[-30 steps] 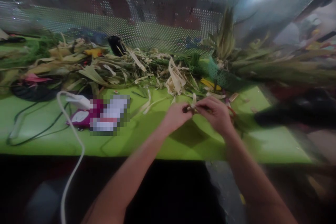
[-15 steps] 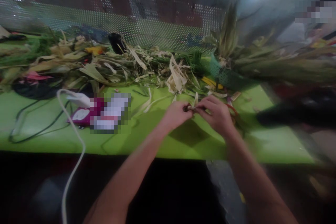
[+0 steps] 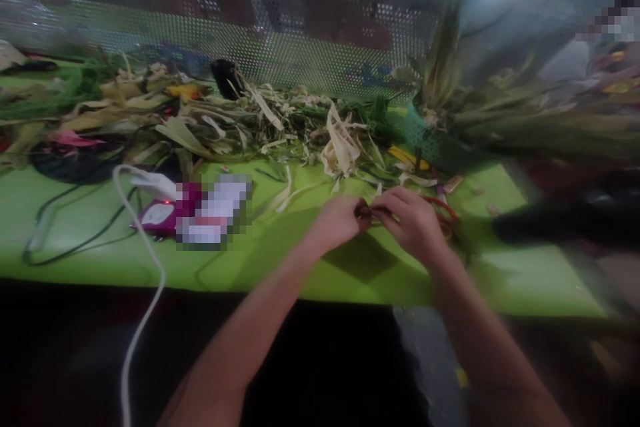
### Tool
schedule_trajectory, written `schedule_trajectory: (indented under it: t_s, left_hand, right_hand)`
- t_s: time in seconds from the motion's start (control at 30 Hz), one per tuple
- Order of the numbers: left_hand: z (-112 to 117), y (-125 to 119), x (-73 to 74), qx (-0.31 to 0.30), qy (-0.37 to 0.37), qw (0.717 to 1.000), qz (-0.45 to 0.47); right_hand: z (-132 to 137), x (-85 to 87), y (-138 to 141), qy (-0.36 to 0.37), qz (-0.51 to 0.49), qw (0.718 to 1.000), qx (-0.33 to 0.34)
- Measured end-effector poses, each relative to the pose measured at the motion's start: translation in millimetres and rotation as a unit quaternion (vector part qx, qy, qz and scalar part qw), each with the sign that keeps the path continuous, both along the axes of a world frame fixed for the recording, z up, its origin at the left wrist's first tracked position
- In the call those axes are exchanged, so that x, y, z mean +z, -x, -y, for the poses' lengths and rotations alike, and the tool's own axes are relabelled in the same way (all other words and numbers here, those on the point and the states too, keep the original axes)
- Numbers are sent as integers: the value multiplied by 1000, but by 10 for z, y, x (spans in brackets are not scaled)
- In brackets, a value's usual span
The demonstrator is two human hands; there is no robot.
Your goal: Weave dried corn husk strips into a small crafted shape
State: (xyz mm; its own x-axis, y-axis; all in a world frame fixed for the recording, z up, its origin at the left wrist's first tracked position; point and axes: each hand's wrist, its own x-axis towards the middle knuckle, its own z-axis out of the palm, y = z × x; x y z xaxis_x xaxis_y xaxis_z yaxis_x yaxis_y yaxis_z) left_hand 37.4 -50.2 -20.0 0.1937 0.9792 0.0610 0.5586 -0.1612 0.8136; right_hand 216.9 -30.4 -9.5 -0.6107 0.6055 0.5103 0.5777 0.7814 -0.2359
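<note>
Above the green tabletop (image 3: 270,247), my left hand (image 3: 343,220) is closed, with thumb and forefinger curled round a small dark brownish piece (image 3: 366,212), too small and blurred to name. My right hand (image 3: 415,220) pinches at the same spot, its fingertips meeting those of the left. Just beyond the hands lies a cream bunch of dried husks (image 3: 343,150), fanned out like a flower. Pale narrow strips (image 3: 289,193) rest on the table to the left. Beside my right hand shows a red loop (image 3: 447,208), partly hidden by the hand.
A heap of dried husks and leaves (image 3: 270,117) runs along the back against a perforated screen (image 3: 300,33). At right stands a green basket (image 3: 420,137) with long dried leaves (image 3: 443,73). Left are a purple power strip (image 3: 160,217), a white cable (image 3: 150,253) and a black cup (image 3: 226,79).
The hands stay together in nearly the same place, the fingertips slightly shifted. A pale bit seen between them earlier is now mostly covered. The view has moved slightly.
</note>
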Motion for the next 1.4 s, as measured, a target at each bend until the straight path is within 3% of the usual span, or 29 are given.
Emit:
schedule_trajectory:
  t_s: [0.27,0.4,0.47,0.6,0.7,0.8,0.93,1.0,1.07,1.3,1.4]
  left_hand:
    - [-9,6,3,-9,7,1000,2]
    - [-45,42,-10,8,27,999,39]
    - [-60,58,-23,14,24,997,79]
    - [-71,76,-23,18,23,991,129]
    - [-73,85,-8,23,44,988,145]
    - [-67,98,12,44,65,984,158]
    - [-47,117,42,65,92,980,165]
    - [-42,122,42,62,96,979,169]
    - [-46,124,31,61,96,978,175]
    - [-60,136,19,75,113,970,201]
    - [-62,155,31,90,118,964,220]
  right_hand:
    - [41,50,28,33,-25,999,-11]
    - [6,55,8,88,-117,989,-29]
    - [-30,34,-8,141,-199,969,-46]
    - [-95,-11,-26,279,-350,892,-64]
    - [-135,0,-77,306,-384,868,-75]
    - [-170,18,-256,264,-338,897,-113]
    - [-189,-55,-677,157,-91,962,-206]
    - [-186,-118,-859,149,39,964,-218]
    - [-183,-165,-956,155,108,958,-216]
    - [-238,-105,-836,122,196,943,-240]
    - [-270,-29,-889,125,174,945,-249]
